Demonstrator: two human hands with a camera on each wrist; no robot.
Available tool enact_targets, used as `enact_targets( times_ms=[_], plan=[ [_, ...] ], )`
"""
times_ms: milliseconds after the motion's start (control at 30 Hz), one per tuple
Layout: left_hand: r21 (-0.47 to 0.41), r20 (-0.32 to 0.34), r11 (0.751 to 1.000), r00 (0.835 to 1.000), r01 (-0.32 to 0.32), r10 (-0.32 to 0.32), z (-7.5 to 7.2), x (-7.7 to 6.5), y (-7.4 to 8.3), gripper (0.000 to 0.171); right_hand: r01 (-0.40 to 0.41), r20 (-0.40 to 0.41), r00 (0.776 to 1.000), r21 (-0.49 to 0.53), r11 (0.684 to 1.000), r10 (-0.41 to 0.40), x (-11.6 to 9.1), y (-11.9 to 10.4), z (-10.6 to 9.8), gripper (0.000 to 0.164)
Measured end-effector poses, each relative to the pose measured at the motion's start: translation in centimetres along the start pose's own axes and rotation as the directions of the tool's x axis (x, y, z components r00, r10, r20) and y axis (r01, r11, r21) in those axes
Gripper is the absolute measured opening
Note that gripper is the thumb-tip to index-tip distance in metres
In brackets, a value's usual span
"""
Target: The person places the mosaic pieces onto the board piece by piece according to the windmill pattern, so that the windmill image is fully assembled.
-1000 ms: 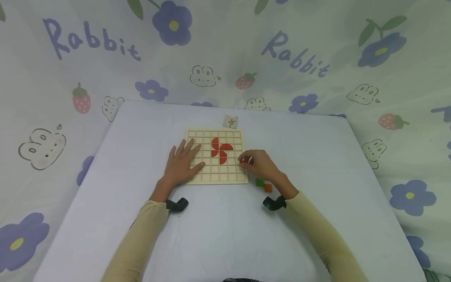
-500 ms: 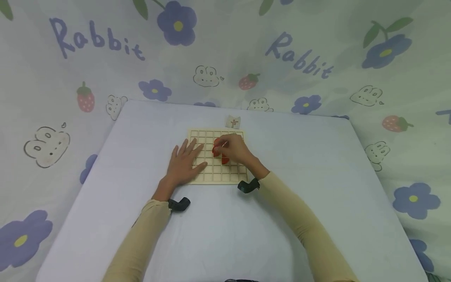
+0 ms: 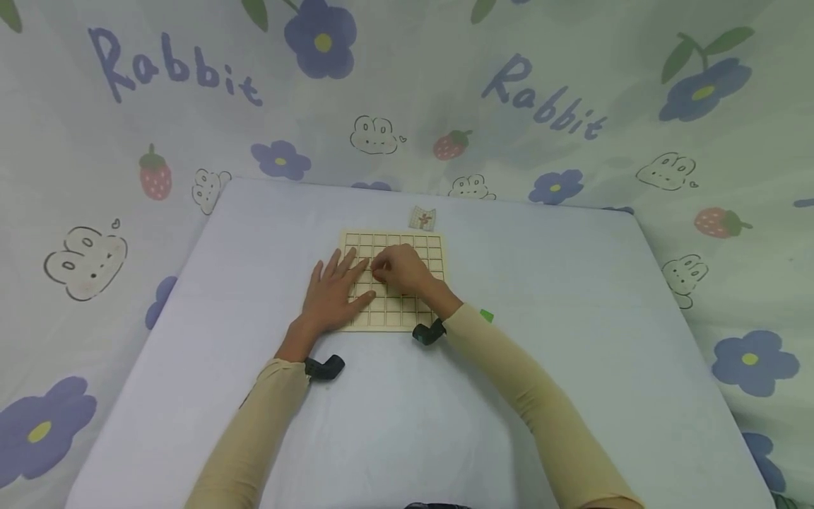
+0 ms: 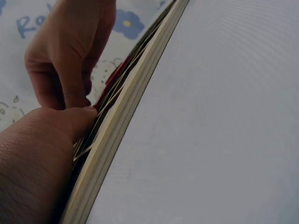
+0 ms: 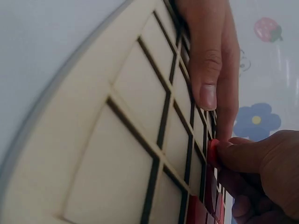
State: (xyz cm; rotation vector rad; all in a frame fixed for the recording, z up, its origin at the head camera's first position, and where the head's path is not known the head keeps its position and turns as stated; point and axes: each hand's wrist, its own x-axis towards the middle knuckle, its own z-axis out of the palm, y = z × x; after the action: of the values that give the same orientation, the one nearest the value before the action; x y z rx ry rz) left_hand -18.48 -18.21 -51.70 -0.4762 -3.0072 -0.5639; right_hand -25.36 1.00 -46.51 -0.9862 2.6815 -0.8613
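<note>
Red piece (image 5: 213,151) pinched at the grid board (image 3: 381,328)

At the board's left side, the left hand (image 3: 327,300) lies with its fingers spread wide, reaching over that edge; it appears to steady the board. Just beside it, left of the board's middle, the right hand (image 3: 403,270) holds the red piece between thumb and forefinger, low against the board; whether the piece is seated cannot be told. The step in hand seems to be placing it; the next move probably calls for squaring it to the board's lines, pressing down and letting go. Further red pieces (image 5: 196,212) lie on the board near it. Beyond the board's far edge, right of its middle, is a small card (image 3: 422,218) with a red pattern. Off the board's right edge lies a green piece (image 3: 486,315), partly hidden by the right sleeve (image 3: 509,360).
</note>
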Motion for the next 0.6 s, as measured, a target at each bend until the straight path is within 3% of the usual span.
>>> enact_targets(
  times_ms=[300,600],
  plan=[
    [0.004,-0.008,1.000,1.000,-0.007,0.007,-0.25,-0.16,0.10,0.076,0.048,-0.047,0.997,-0.110,0.993,-0.054,-0.54,-0.10,0.25,0.006],
    [0.005,-0.006,1.000,1.000,-0.011,0.011,-0.05,-0.03,-0.01,0.075,0.032,-0.054,0.998,-0.155,0.987,-0.041,-0.69,0.26,0.32,0.008]
  ],
)
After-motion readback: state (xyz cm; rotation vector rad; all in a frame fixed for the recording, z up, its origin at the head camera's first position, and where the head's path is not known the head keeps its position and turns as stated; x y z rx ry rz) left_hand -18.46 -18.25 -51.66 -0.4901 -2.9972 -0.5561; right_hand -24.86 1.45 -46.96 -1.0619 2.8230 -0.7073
